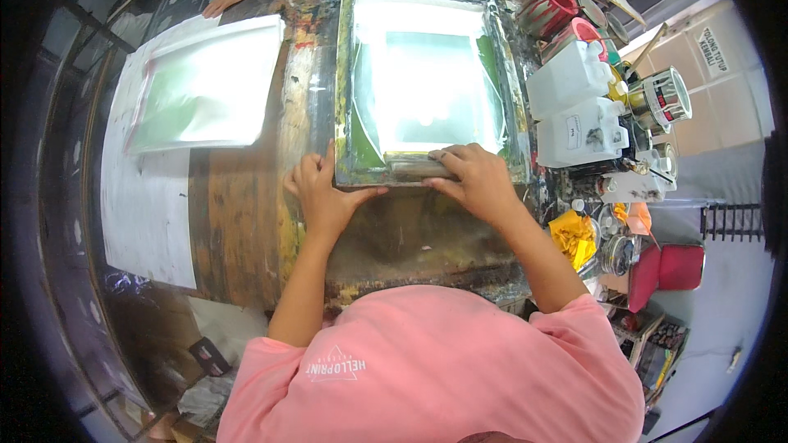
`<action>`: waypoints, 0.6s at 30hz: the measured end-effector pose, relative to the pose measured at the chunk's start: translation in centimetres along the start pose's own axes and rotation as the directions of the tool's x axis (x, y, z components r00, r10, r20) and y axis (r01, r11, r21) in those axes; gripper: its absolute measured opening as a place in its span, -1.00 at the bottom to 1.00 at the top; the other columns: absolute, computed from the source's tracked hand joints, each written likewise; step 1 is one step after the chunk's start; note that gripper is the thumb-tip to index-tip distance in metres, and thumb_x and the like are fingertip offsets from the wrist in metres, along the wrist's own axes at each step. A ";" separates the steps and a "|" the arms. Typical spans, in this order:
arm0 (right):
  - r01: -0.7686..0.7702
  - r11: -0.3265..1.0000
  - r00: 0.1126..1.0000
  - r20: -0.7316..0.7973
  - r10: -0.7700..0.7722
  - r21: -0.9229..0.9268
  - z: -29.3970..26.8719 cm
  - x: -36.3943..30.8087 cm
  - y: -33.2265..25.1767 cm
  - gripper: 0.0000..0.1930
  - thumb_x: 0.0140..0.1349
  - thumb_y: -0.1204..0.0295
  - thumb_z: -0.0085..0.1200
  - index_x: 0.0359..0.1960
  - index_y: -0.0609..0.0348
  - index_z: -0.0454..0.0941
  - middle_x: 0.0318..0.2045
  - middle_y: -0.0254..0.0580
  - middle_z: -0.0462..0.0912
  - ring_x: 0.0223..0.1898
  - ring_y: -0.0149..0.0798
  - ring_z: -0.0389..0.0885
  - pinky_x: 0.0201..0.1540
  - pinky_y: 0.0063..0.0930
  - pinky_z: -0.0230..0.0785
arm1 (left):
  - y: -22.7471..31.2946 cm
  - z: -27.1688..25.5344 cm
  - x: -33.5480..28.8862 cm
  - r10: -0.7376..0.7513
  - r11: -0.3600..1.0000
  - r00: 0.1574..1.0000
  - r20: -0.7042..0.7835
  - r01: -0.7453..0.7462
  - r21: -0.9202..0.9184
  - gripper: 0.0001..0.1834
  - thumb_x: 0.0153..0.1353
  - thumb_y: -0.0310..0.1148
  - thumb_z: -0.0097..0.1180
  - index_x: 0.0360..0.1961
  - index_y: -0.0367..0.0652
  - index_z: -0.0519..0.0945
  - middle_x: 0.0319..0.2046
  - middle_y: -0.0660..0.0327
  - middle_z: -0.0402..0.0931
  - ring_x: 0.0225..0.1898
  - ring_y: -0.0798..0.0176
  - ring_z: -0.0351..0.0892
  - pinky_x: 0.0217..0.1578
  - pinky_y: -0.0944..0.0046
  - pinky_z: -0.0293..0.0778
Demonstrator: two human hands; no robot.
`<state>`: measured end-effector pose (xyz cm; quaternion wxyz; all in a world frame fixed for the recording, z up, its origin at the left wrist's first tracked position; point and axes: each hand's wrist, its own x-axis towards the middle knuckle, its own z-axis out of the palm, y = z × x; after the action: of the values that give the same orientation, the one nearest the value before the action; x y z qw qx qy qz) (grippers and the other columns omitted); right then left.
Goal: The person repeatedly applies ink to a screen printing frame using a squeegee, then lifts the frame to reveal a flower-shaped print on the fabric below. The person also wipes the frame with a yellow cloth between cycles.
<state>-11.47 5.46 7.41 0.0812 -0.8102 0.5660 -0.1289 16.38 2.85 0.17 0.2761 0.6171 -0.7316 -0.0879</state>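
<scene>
A screen printing frame (345, 90), with a bright, glossy mesh and green borders, lies on the stained worktable (238, 221) in front of me. My left hand (318, 189) braces its near left corner, thumb stretched along the near edge and index finger up the left side. Along the near end of the mesh lies a squeegee (414, 166) with a worn, greyish handle. My right hand (472, 176) grips its right part, fingers over the top and thumb at the near side. Glare hides the detail of the mesh.
A stack of clear-topped sheets (205, 86) lies left, over white paper (148, 213). Another person's hand (226, 2) rests at the far left. White jugs (572, 131), red-rimmed paint cans (548, 8) and a crumpled yellow wrapper (573, 238) crowd the right side.
</scene>
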 end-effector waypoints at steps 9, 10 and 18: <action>0.062 0.990 0.980 -0.183 -0.085 -0.128 3.0 5.0 3.7 -0.54 0.19 -0.02 0.33 0.02 -0.05 0.69 -0.14 -0.31 0.69 -0.16 -0.14 0.66 -0.25 -0.18 0.61 | 0.0 -0.4 0.0 0.001 1.000 0.998 0.056 0.000 -0.022 0.27 -0.45 0.33 0.63 0.34 -0.14 0.57 -0.20 0.24 0.43 -0.06 0.14 0.40 0.18 -0.05 0.05; 0.092 0.984 0.968 -0.217 -0.125 -0.152 3.7 6.8 5.2 -0.55 0.23 -0.06 0.28 0.00 -0.08 0.71 -0.14 -0.32 0.70 -0.14 -0.15 0.67 -0.24 -0.19 0.62 | 0.0 -0.4 0.0 -0.001 1.000 0.998 0.055 0.003 -0.028 0.21 -0.47 0.32 0.64 0.26 -0.15 0.61 -0.19 0.24 0.43 -0.05 0.13 0.40 0.18 -0.04 0.06; 0.045 0.994 0.998 -0.033 -0.048 -0.100 0.7 21.1 13.1 -0.39 0.31 -0.29 0.11 -0.07 -0.01 0.79 -0.22 -0.14 0.77 -0.14 -0.01 0.73 -0.12 -0.08 0.59 | -0.2 -0.3 0.3 -0.005 0.996 0.998 0.066 0.010 -0.086 0.31 -0.46 0.31 0.65 0.38 -0.14 0.54 -0.18 0.22 0.44 -0.03 0.11 0.41 0.20 -0.05 0.04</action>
<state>-16.09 -18.83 5.60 0.0277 -0.8239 0.5539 -0.1168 16.67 2.61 0.37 0.2779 0.6042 -0.7334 -0.1406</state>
